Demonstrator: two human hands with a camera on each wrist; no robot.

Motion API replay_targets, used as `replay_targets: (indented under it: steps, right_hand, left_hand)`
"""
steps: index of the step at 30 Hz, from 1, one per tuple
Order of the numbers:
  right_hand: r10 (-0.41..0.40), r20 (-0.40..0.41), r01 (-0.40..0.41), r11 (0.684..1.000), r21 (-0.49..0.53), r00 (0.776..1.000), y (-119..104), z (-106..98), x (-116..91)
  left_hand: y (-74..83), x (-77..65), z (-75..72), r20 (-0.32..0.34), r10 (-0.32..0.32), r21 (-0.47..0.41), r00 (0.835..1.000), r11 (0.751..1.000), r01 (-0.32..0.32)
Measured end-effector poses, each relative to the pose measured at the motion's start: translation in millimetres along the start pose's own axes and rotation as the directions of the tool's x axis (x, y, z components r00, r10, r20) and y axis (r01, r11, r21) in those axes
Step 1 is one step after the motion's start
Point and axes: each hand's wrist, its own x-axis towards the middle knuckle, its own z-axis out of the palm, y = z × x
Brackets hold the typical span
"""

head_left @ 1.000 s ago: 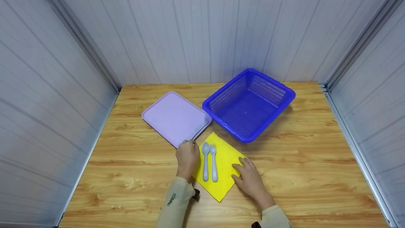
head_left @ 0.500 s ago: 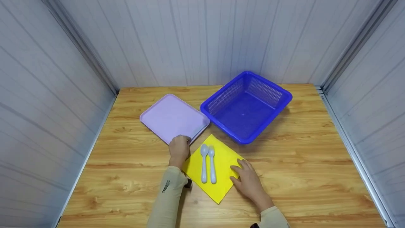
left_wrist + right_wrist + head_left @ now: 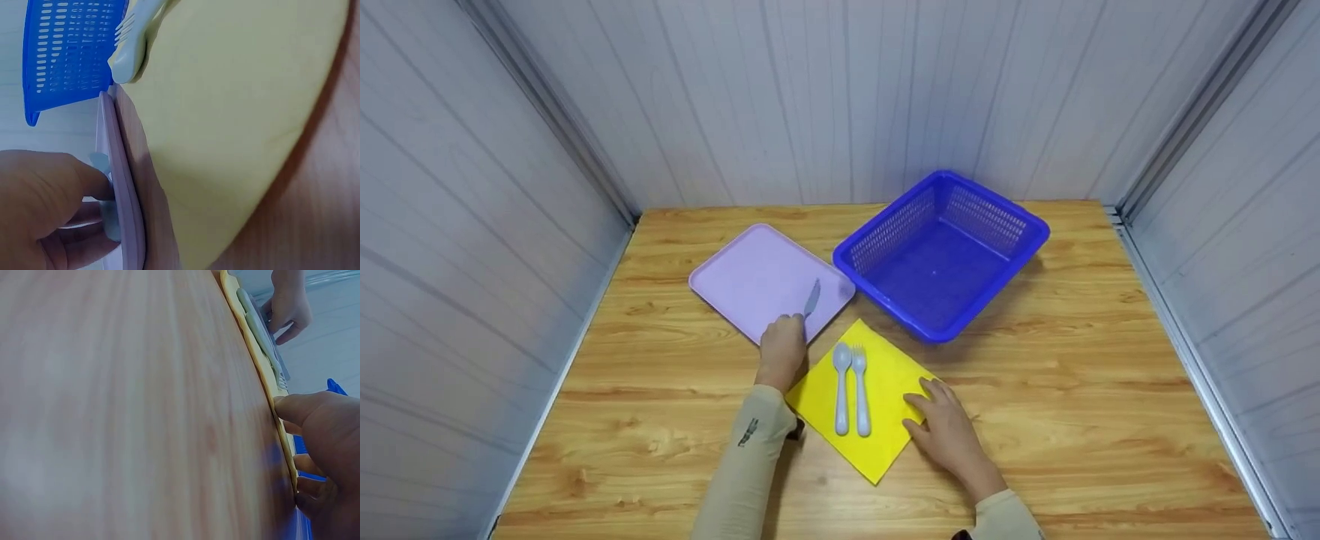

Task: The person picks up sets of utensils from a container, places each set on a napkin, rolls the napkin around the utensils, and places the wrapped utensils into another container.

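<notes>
In the head view my left hand (image 3: 782,349) grips a grey-blue table knife (image 3: 812,298) at the near corner of the pink tray (image 3: 754,277). Its blade points away, over the tray. The left wrist view shows thumb and fingers pinching the knife's handle (image 3: 109,219) right at the tray rim. A yellow folded napkin (image 3: 889,386) lies nearer, one corner toward me. On it a pale spoon (image 3: 841,386) and fork (image 3: 861,390) lie side by side. My right hand (image 3: 950,427) rests at the napkin's right edge, fingers spread, fingertips touching it.
A blue plastic basket (image 3: 934,255) with slotted walls stands behind the napkin, its left corner right beside the tray. The wooden table (image 3: 1080,390) extends on both sides. Pale panelled walls (image 3: 765,105) enclose it at the back and sides.
My left hand has moved left and slightly away, onto the tray's near corner. The knife has swung from pointing right to pointing away. The napkin's left corner shows again. The right hand stays put.
</notes>
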Motion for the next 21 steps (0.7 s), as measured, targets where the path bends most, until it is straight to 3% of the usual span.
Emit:
replay_targets:
  steps: [8, 16, 21]
  right_hand:
    - [-0.015, -0.006, 0.015, 1.000, -0.006, 1.000, -1.0, -0.2, 0.8]
    - [-0.016, -0.003, 0.016, 1.000, 0.007, 1.000, -1.0, -1.7, 1.6]
    - [-0.016, 0.012, 0.016, 1.000, -0.013, 1.000, 0.8, -1.6, 0.9]
  left_hand:
    - [-1.3, 6.2, -5.4, 0.060, -0.053, -0.018, 0.997, 0.998, 0.055]
    - [-8.2, 20.4, -8.3, 0.054, -0.054, -0.071, 0.997, 0.996, 0.057]
    - [-8.3, 19.9, -8.6, 0.055, -0.049, -0.104, 0.997, 0.993, 0.055]
